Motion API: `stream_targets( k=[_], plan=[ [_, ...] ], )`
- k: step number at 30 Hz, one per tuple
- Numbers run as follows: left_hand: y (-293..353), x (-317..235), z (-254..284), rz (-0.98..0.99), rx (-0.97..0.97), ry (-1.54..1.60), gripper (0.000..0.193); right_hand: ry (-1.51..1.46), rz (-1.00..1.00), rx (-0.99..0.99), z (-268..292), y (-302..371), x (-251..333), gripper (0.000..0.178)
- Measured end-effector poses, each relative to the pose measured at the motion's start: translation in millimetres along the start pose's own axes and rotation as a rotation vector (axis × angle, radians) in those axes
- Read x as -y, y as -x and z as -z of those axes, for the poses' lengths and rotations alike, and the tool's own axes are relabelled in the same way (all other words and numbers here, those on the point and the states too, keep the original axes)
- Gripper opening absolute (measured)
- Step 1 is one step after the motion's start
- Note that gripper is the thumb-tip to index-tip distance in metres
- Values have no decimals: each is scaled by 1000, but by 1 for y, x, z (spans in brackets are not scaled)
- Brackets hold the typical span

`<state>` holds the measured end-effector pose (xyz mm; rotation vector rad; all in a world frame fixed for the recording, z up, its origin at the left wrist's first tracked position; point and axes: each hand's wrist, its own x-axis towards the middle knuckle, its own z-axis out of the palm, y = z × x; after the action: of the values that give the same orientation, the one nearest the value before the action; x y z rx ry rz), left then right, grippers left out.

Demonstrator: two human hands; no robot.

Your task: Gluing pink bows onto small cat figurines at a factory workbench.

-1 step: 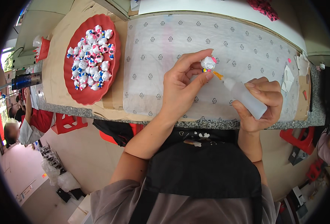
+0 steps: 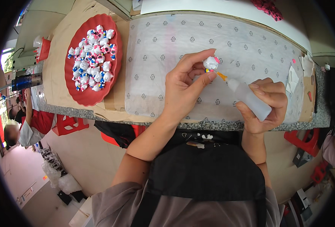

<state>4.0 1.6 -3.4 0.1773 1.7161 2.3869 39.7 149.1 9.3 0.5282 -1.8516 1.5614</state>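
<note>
Figurine (image 2: 211, 63), a single small one with a white head and a pink patch, is held up over the table (image 2: 320, 98), right of centre. From the left: a person in red (image 2: 42, 120) is at the edge of view, near a red stool (image 2: 69, 126). One small red container (image 2: 43, 49) stands beside brown cardboard (image 2: 57, 72). On that cardboard lies one scalloped red plate (image 2: 91, 99), heaped with similar figures (image 2: 88, 48) in white, pink and blue; there are several dozen, overlapping too much for an exact count. Next comes one pale sheet (image 2: 156, 38) with dark printed symbols, spread beneath both hands. The left hand (image 2: 184, 81) has its grip pinching the figurine between thumb and fingers, which hide part of it. Just to the right, one orange nozzle (image 2: 222, 76) points at the figurine's lower side; whether they touch cannot be told. It tops one translucent white bottle (image 2: 251, 100), tilted, with the grip of the right hand (image 2: 271, 102) wrapped around it, covering part of its body. Farther right are one white paper piece (image 2: 292, 80) and one small pink scrap (image 2: 294, 61).
</note>
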Motion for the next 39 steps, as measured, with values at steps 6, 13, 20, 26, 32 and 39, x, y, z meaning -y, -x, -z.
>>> stream_targets(
  k=[6, 13, 20, 26, 32, 39],
  plan=[
    [1, -5, -2, 82, 15, 80, 38, 3, 33, -36, 3, -1, -4, 42],
    [-10, -4, -7, 181, 9, 226, 39, 76, 45, -67, 16, -7, -3, 39],
    [-3, -13, 16, 115, -141, 373, 38, -208, -554, -97, 42, -53, -16, 32],
    [-9, 33, 6, -119, 61, 507, 39, 849, -75, 354, 118, -108, -142, 37],
    [-25, 48, -20, -165, -52, 368, 40, 1379, 498, 708, 60, -118, -114, 32],
    [-29, 45, -14, -190, -53, 492, 40, 1307, 607, 391, 56, -119, -109, 23]
  ],
)
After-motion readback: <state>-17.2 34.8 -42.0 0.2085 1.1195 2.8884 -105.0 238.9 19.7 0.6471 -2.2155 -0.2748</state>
